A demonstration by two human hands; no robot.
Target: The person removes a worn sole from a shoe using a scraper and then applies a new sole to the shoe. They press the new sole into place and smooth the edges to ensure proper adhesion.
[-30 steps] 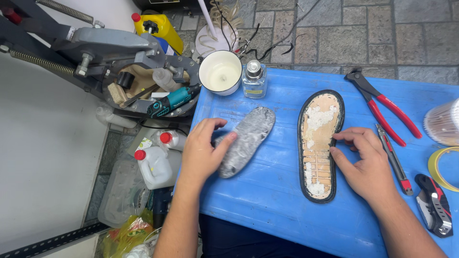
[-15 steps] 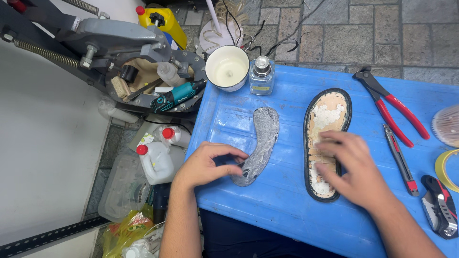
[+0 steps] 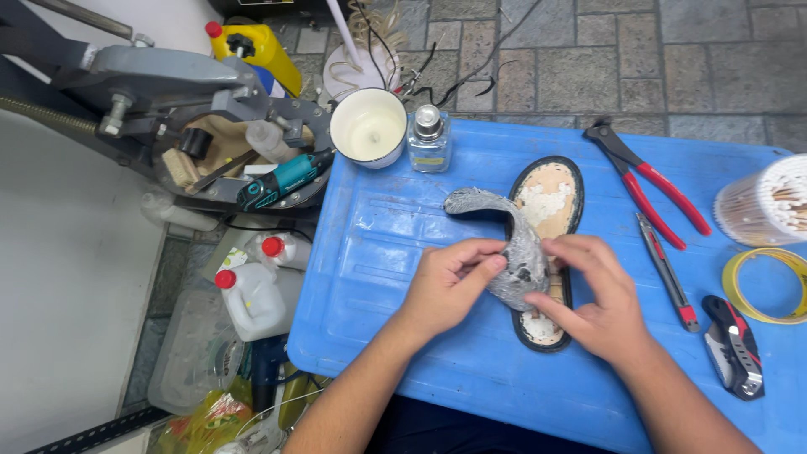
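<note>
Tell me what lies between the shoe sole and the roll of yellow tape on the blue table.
In the head view, between the shoe sole and the yellow tape roll lie red-handled pliers and a slim red-tipped knife.

Two bare forearms in shot, no sleeves on show anywhere. The left hand [image 3: 448,286] wears no ring, watch or glove, nails cut short. The right hand [image 3: 593,294] is just as plain: no band, no strap at the wrist.
</note>
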